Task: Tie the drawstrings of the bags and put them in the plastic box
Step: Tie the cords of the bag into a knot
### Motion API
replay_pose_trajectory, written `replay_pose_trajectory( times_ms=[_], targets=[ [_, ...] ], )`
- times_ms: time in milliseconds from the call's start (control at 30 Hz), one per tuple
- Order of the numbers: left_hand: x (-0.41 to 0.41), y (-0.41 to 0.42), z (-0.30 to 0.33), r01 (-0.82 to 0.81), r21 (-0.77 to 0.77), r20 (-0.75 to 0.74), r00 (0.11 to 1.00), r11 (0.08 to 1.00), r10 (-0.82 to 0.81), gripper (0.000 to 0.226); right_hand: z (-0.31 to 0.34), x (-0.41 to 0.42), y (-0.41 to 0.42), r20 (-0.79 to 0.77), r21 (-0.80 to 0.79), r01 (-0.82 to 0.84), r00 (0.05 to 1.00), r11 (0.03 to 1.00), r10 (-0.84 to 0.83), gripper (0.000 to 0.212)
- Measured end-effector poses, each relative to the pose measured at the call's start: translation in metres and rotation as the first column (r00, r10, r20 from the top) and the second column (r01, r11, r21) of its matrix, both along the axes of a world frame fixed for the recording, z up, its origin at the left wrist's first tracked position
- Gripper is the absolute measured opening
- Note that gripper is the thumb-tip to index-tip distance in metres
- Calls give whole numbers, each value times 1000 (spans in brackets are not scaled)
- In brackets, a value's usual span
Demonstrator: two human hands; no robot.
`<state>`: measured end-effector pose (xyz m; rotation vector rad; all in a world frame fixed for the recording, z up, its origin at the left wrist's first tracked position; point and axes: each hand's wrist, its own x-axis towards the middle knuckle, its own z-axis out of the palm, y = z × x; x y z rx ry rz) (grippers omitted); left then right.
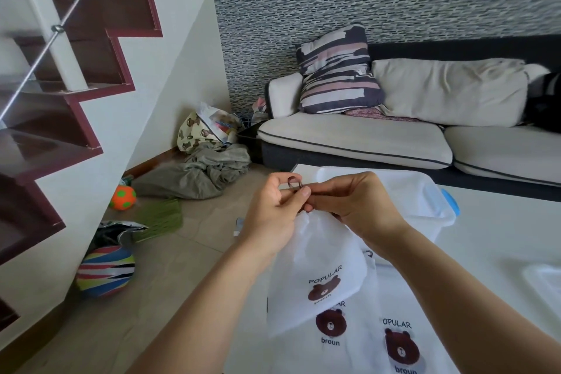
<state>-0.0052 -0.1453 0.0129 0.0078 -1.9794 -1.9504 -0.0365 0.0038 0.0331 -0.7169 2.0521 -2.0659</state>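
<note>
Left hand (274, 212) and right hand (355, 203) pinch a raised bag's (315, 264) drawstring (294, 184), mid-knot; two bags (379, 340) wait on the counter (501, 240), none visibly in the plastic box (425, 200).

We are seeing through a single wide-angle view riding on the person's head, looking forward and down. It is sitting close above the left hand (274, 215) and the right hand (355, 206), which are meeting near the middle of the frame with the forearms running in from the bottom edge. Beyond the hands it is taking in a sofa (394, 136); left of them, a staircase (76, 76). The edges are bending.
</note>
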Motion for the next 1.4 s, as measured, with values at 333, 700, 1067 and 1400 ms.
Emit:
replay_pose_trajectory(
  times_ms=[333,700,1067,1400],
  targets=[
    [-8,18,-4,-29,-43,-32,999,999,28,20,5,3,15,142,2,90,986,996,-89,9],
    [-15,56,2,87,45,15,996,995,-88,9,7,-4,56,106,28,267,957,963,-268,6],
    [-22,77,2,142,136,215,962,980,-169,9,11,-3,87,0,218,322,944,921,-330,9],
    [-23,83,3,67,144,137,987,987,-87,22,22,-7,106,271,27,169,947,985,-170,31]
  ],
)
